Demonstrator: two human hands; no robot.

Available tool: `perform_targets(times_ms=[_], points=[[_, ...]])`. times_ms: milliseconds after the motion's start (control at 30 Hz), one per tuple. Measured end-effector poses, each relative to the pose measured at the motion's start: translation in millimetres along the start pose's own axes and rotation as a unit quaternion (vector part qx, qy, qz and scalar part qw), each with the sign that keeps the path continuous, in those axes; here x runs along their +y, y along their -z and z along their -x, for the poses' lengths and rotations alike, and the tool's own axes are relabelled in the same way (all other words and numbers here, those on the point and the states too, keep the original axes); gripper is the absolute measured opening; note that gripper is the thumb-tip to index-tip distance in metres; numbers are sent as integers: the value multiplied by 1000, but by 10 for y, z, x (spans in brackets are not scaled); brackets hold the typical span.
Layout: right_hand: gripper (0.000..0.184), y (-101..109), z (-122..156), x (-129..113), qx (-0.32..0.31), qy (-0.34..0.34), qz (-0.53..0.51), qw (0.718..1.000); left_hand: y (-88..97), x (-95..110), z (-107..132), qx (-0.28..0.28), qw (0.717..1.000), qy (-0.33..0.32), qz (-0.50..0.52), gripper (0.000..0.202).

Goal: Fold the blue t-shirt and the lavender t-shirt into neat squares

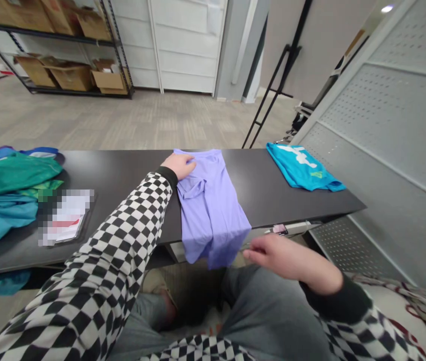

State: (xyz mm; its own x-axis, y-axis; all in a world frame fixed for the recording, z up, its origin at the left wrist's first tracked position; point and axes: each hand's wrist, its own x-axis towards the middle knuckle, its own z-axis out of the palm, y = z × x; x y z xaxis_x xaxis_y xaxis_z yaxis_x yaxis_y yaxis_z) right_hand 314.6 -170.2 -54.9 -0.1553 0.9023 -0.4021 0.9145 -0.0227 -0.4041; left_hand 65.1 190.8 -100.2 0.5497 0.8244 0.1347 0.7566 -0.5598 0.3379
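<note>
A lavender T-shirt (220,210) lies lengthwise across the dark table, partly folded, with a sleeve turned inward on its left. Its lower part hangs over the near edge. My left hand (179,165) rests on the shirt's upper left side near the collar, fingers stretched over the cloth. Just right of the hanging hem is my right hand (273,254), its fingers curled together with no cloth visible in them. A narrow gap separates it from the shirt.
A folded bright blue shirt (303,168) with a white print lies at the table's (130,170) right. Green and blue garments (13,175) are heaped at the left, beside a blurred packet (67,215). A perforated grey panel (397,120) bounds the right side. Shelves with boxes (72,75) stand behind.
</note>
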Motion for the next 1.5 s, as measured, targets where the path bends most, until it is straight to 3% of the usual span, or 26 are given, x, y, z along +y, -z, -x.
perform_targets(times_ms=[100, 200, 267, 333, 433, 567, 733, 933, 1033, 1100, 1167, 1233, 1300, 1400, 1500], points=[[40, 530, -362, -211, 183, 33, -11, 982, 34, -19, 21, -6, 1000, 21, 17, 52], [26, 876, -1140, -201, 320, 7, 29, 947, 42, -19, 47, -16, 999, 29, 30, 52], [27, 1004, -1707, -122, 334, -42, 53, 940, 37, -18, 56, -18, 999, 25, 27, 52], [33, 1068, -2166, -44, 308, -97, 65, 944, 23, -26, 53, -21, 999, 15, 21, 53], [40, 1054, -2542, 47, 265, -123, 82, 953, -4, -53, 36, -32, 999, 3, 14, 54], [35, 956, -2635, 190, 281, -107, 105, 948, -26, -85, 23, -48, 999, -4, 11, 56], [42, 963, -2634, 375, 287, -131, 113, 942, -44, -95, 22, -58, 998, -1, 5, 58], [43, 1011, -2629, 437, 298, -156, 98, 937, -61, -113, 25, -55, 998, 9, 15, 57], [44, 1007, -2605, 426, 333, -154, 80, 927, -42, -93, 32, -62, 998, 8, 7, 57], [50, 989, -2583, 383, 371, -114, 73, 919, -30, -63, 40, -72, 997, 5, -5, 58], [56, 943, -2558, 304, 384, -19, 79, 920, -24, -29, 53, -82, 996, 2, -22, 62], [62, 866, -2532, 210, 339, 86, 99, 932, -20, -7, 73, -90, 995, -2, -44, 70], [70, 774, -2511, 137, 257, 139, 122, 948, -10, -17, 93, -97, 993, -15, -66, 79], [77, 672, -2504, 119, 175, 149, 144, 962, 14, -96, 100, -105, 991, -40, -78, 84], [77, 652, -2534, 181, 168, 161, 137, 963, 18, -202, 58, -110, 990, -43, -76, 87]])
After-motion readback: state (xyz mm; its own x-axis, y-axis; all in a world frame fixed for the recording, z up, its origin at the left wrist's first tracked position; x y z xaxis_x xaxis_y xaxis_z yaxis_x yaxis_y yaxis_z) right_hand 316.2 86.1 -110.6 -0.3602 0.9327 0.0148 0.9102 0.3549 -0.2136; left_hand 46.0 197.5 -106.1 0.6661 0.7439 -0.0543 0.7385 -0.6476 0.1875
